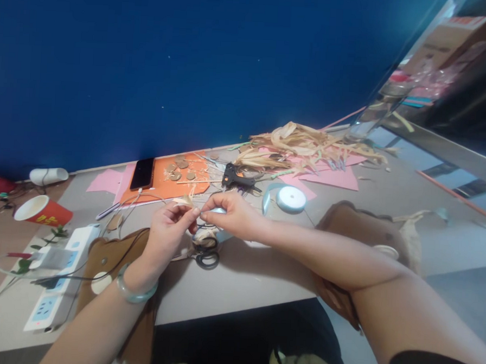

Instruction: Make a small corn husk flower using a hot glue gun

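My left hand (169,227) is closed in a pinch on a small strip of pale dried husk (185,200), which sticks up above the fingers. Close beside it, my right hand (229,211) has thumb and forefinger pressed together near the same spot; whatever lies between those fingertips is too small to make out. Below both hands is a pair of scissors with black handles (207,254), its blades partly hidden. More pale scraps lie around the scissors. Just beyond the right hand lies a black glue gun (237,178), and a spool of light blue ribbon (291,198) is to its right.
Dried husks (294,144) are heaped over pink sheets (335,177) at the back. An orange sheet (200,188) bears a phone (142,174) and several round wooden discs (175,176). At left are a power strip (64,281), trailing cords and a tilted paper cup (43,213).
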A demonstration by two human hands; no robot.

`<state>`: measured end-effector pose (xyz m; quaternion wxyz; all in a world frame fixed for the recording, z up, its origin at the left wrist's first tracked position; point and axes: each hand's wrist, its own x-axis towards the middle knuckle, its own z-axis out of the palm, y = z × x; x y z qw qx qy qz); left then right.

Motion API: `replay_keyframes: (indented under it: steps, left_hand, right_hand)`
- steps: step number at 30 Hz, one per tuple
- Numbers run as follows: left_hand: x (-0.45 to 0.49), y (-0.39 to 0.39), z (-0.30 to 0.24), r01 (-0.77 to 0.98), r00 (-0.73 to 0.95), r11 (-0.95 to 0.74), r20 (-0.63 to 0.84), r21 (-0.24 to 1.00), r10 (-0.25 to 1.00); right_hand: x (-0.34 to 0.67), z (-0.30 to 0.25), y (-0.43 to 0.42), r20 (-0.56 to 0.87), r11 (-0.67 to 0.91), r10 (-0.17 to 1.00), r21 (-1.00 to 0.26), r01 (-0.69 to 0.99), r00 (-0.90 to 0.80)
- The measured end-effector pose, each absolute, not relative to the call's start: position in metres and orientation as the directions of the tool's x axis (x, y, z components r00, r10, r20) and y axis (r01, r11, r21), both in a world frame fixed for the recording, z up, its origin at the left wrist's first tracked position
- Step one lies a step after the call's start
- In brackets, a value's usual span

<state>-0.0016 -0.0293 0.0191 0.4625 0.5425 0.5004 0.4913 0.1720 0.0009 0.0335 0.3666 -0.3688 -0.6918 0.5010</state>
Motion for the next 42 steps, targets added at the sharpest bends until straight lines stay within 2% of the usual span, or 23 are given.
replay_keyframes:
  steps: [4, 8, 11, 14, 17, 20, 23, 29, 33, 37, 40, 42]
  left_hand:
    - [0.000, -0.030, 0.016, -0.027, 0.005, -0.030, 0.030, 0.999, 1.000]
    - [-0.002, -0.028, 0.020, -0.181, 0.111, 0.040, -0.020, 0.983, 0.994]
    - [-0.006, -0.026, 0.023, -0.218, 0.190, 0.085, -0.043, 0.972, 0.981]
    - [-0.009, -0.024, 0.024, -0.221, 0.201, 0.089, -0.044, 0.971, 0.979]
    - [-0.010, -0.023, 0.022, -0.188, 0.209, 0.057, -0.017, 0.981, 0.978]
    - [-0.010, -0.021, 0.019, -0.131, 0.173, 0.015, 0.008, 0.991, 0.985]
    - [-0.008, -0.020, 0.017, -0.065, 0.113, 0.016, -0.008, 0.998, 0.994]
    - [0.006, -0.029, 0.023, -0.021, 0.007, 0.042, -0.042, 0.999, 0.999]
    - [0.013, -0.034, 0.027, -0.021, -0.059, 0.037, -0.038, 0.999, 0.998]
    - [0.008, -0.031, 0.023, -0.126, -0.004, 0.033, -0.034, 0.991, 0.999]
    - [0.001, -0.026, 0.020, -0.234, 0.079, 0.031, -0.013, 0.972, 0.997]
    - [-0.002, -0.024, 0.019, -0.273, 0.122, 0.025, 0.009, 0.962, 0.992]
  right_hand:
    - [0.174, 0.032, 0.004, 0.076, 0.131, 0.842, -0.989, 0.066, -0.534]
    - [0.176, 0.033, 0.004, -0.057, -0.127, 0.769, -0.990, -0.065, -0.637]
    - [0.176, 0.034, 0.003, -0.125, -0.302, 0.666, -0.947, -0.113, -0.736]
    - [0.174, 0.033, 0.003, -0.145, -0.355, 0.650, -0.926, -0.129, -0.746]
    - [0.174, 0.030, 0.004, -0.118, -0.267, 0.713, -0.957, -0.111, -0.691]
    - [0.174, 0.030, 0.005, -0.025, -0.045, 0.806, -0.999, -0.018, -0.591]
    - [0.172, 0.031, 0.004, 0.087, 0.162, 0.861, -0.981, 0.109, -0.501]
    - [0.168, 0.026, -0.005, 0.310, 0.426, 0.857, -0.876, 0.225, -0.411]
    - [0.169, 0.023, -0.006, 0.336, 0.470, 0.843, -0.840, 0.272, -0.419]
    - [0.173, 0.028, 0.000, 0.232, 0.321, 0.847, -0.941, 0.113, -0.478]
    - [0.175, 0.032, 0.004, 0.095, 0.084, 0.822, -0.995, -0.045, -0.561]
    - [0.175, 0.032, 0.005, 0.006, -0.096, 0.780, -0.987, -0.129, -0.626]
